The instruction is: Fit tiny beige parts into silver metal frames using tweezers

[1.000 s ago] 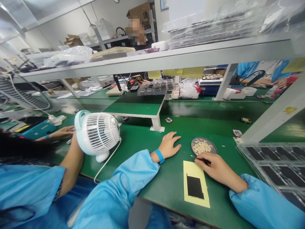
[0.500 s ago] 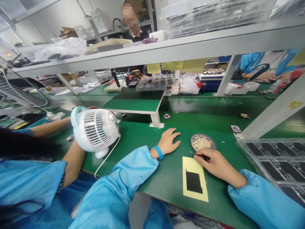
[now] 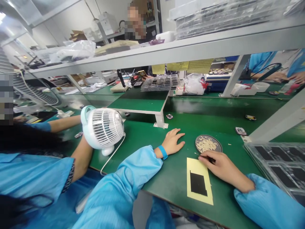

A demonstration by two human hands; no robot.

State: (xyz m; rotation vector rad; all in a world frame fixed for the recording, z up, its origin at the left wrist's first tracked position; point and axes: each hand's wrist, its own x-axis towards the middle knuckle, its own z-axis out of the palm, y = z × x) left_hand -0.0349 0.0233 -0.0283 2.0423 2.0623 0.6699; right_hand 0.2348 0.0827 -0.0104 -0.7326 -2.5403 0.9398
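My left hand (image 3: 172, 142) lies on the green bench with its fingers spread, a blue band (image 3: 163, 152) round the wrist. Nothing is in it. My right hand (image 3: 220, 163) pinches dark tweezers (image 3: 210, 159), their thin tip pointing left, just above a yellow sheet (image 3: 190, 195). A black rectangular piece (image 3: 198, 183) is on that sheet. Close beyond my right fingers sits a round grey dish (image 3: 220, 145) with many small cream-coloured bits (image 3: 206, 143). Whether the tweezers grip anything is too small to tell.
A white fan (image 3: 103, 127) stands left, beside a co-worker's arm (image 3: 82, 156). Clear trays with dark pieces (image 3: 278, 159) lie at the right. A raised green stand (image 3: 140, 101), a slanted post (image 3: 274, 111) and an overhead shelf (image 3: 152, 58) bound the space.
The whole view has shifted slightly, so things appear further right. Both hands keep nearly the same place on the bench, the right still holding the tweezers.
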